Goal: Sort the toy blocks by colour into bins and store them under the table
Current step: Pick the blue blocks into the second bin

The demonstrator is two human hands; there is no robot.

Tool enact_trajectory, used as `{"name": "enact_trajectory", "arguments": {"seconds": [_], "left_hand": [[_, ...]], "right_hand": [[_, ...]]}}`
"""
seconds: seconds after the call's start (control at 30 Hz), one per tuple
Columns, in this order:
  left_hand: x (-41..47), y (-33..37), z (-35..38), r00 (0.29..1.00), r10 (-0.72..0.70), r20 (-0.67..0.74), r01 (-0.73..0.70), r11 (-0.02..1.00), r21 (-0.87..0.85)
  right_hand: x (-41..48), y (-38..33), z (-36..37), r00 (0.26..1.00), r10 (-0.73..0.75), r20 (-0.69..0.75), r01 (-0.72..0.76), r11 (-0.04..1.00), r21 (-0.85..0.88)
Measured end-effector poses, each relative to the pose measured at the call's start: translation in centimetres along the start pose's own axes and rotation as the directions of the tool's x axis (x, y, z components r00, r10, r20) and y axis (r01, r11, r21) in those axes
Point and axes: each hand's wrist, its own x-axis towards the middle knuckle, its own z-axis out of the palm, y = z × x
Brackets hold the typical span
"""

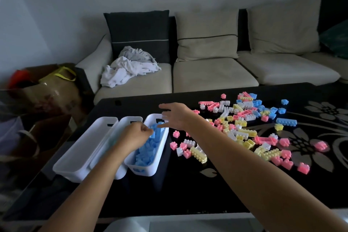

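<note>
Head view: pinching a blue block point(154, 130) with the curled left hand point(135, 134) over the blue-filled bin point(161, 147), spreading the right hand point(176, 117) wide and empty above its far end. Eyeing the remaining blue blocks point(286, 122) off right, nearer the right hand, past a mixed pile point(243, 132) crowding between, leaving two more bins point(82, 149) alongside left.

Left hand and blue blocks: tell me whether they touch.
Touching. The head view shows the left hand pinching a blue block over the blue-filled bin.
</note>
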Motion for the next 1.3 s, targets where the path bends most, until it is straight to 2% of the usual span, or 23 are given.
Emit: {"name": "enact_trajectory", "arguments": {"seconds": [0.13,0.23,0.3,0.43,0.6,0.67,0.73,0.77,0.8,0.9,0.97,1.07,1.13,1.3], "left_hand": [[0.0,1.8,0.0,0.992,0.056,-0.112,-0.05,0.997,0.052],[0.2,3.8,0.7,0.979,0.134,-0.153,-0.14,0.99,-0.026],[0.1,5.6,1.6,0.966,0.203,-0.16,-0.222,0.968,-0.116],[0.0,9.9,4.5,0.947,0.32,-0.012,-0.308,0.901,-0.307],[1.0,14.6,9.1,0.909,0.4,0.121,-0.347,0.884,-0.312],[1.6,16.5,11.4,0.888,0.429,0.164,-0.36,0.871,-0.333],[2.4,18.2,13.9,0.865,0.464,0.192,-0.384,0.858,-0.34],[2.9,19.1,15.2,0.854,0.477,0.206,-0.392,0.852,-0.346],[3.4,19.9,16.5,0.845,0.489,0.216,-0.405,0.849,-0.339],[4.8,22.2,20.0,0.809,0.537,0.239,-0.472,0.835,-0.282],[5.7,23.3,21.9,0.79,0.559,0.252,-0.504,0.826,-0.251],[7.2,24.4,24.1,0.782,0.573,0.246,-0.546,0.819,-0.174],[8.2,25.1,25.4,0.779,0.579,0.241,-0.57,0.814,-0.112],[9.9,26.7,27.6,0.753,0.606,0.255,-0.631,0.776,0.02]], "right_hand": [[-1.4,-1.3,-1.2,0.997,-0.078,-0.019,0.075,0.988,-0.135],[-2.9,-2.7,-3.6,0.987,-0.152,-0.05,0.14,0.974,-0.179],[-4.1,-3.6,-5.9,0.966,-0.237,-0.099,0.202,0.94,-0.273],[-6.7,-5.2,-12.0,0.904,-0.371,-0.213,0.237,0.848,-0.474],[-9.2,-6.7,-20.0,0.773,-0.469,-0.427,0.202,0.82,-0.536],[-9.5,-7.0,-23.7,0.701,-0.501,-0.507,0.134,0.791,-0.597],[-9.3,-6.9,-28.1,0.619,-0.488,-0.615,-0.067,0.748,-0.661],[-9.5,-6.7,-29.8,0.579,-0.517,-0.63,-0.178,0.674,-0.717],[-9.6,-6.3,-31.3,0.559,-0.515,-0.65,-0.25,0.643,-0.724],[-9.9,-4.7,-35.2,0.598,-0.509,-0.62,-0.375,0.506,-0.777],[-9.1,-4.0,-37.1,0.627,-0.516,-0.583,-0.385,0.446,-0.808],[-8.0,-3.9,-38.5,0.631,-0.529,-0.568,-0.347,0.462,-0.816],[-7.3,-4.1,-39.3,0.637,-0.538,-0.552,-0.365,0.42,-0.831],[-5.8,-5.0,-40.5,0.693,-0.588,-0.417,-0.376,0.198,-0.905]]}}
